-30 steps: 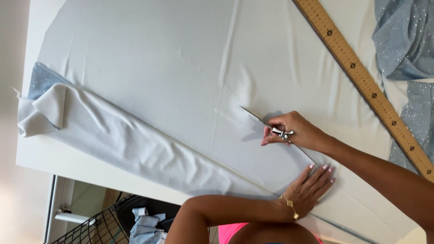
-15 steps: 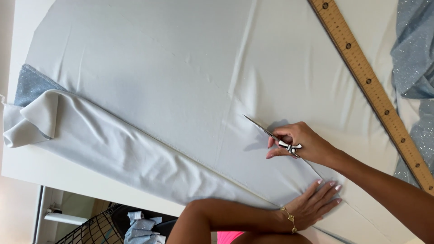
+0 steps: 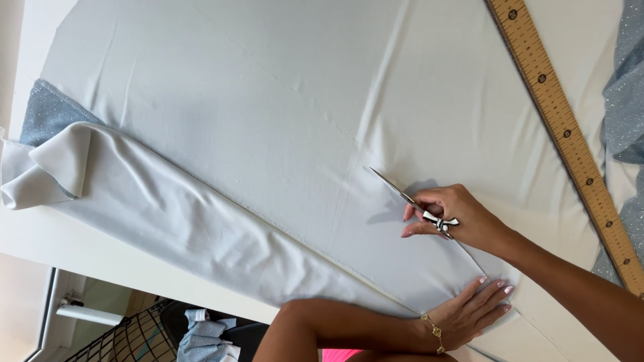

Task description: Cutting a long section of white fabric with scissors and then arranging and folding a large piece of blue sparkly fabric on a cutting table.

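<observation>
A large sheet of pale grey-white fabric (image 3: 255, 114) lies spread over a white table (image 3: 100, 258). My right hand (image 3: 463, 218) is shut on a pair of scissors (image 3: 402, 196). Their blades lie on the cloth and point up and to the left along a cut line. My left hand (image 3: 473, 312), with a gold bracelet at the wrist, lies flat and open on the fabric just below the scissors and presses it down. A cut strip of the fabric (image 3: 168, 214) lies folded along the table's near edge.
A long wooden ruler (image 3: 570, 141) lies slantwise at the right. Sparkly blue-grey fabric (image 3: 627, 87) lies beyond it, and a corner of it (image 3: 47, 117) shows at the left. Below the table edge stands a wire basket (image 3: 127, 338) with cloth in it.
The view has drawn in a little closer. My right hand with the scissors and my flat left hand keep about the same places on the fabric.
</observation>
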